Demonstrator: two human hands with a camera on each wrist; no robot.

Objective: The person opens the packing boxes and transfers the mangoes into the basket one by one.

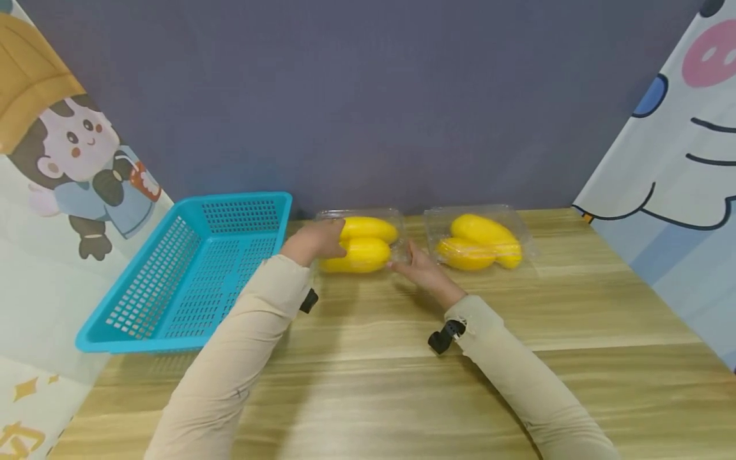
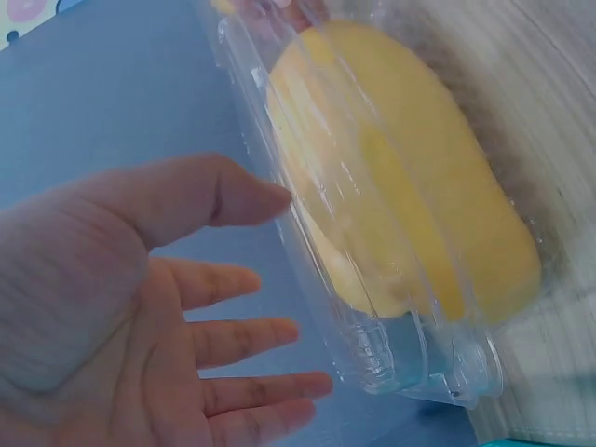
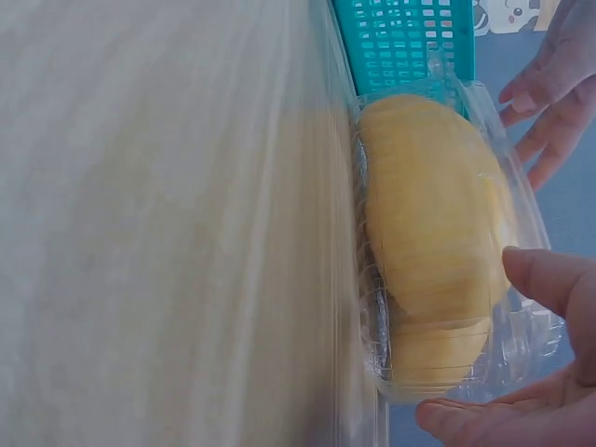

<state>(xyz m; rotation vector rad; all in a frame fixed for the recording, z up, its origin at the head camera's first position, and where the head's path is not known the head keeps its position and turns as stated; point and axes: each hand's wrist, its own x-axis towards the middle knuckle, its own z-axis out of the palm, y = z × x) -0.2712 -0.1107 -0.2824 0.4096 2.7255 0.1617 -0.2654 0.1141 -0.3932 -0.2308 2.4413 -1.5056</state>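
Note:
Two smooth yellow, mango-like fruits point(image 1: 362, 255) lie inside a clear plastic clamshell box point(image 1: 358, 212) on the table, its lid over them. At the box's left end is my left hand point(image 1: 319, 239), thumb close to the lid and fingers extended in the left wrist view. My right hand point(image 1: 422, 271) is at the opposite end; in the right wrist view its thumb point(image 3: 545, 279) touches the lid and a finger point(image 3: 456, 419) reaches the end's lower edge. To the right stands a second clear box point(image 1: 477, 208) with two more yellow fruits point(image 1: 483, 239).
A blue-green perforated plastic basket point(image 1: 186, 345) stands on the left, with nothing inside. Behind the boxes rises a dark grey wall point(image 1: 368, 102). The wood-grain table point(image 1: 368, 383) extends in front, and printed cartoon panels point(image 1: 86, 166) flank both sides.

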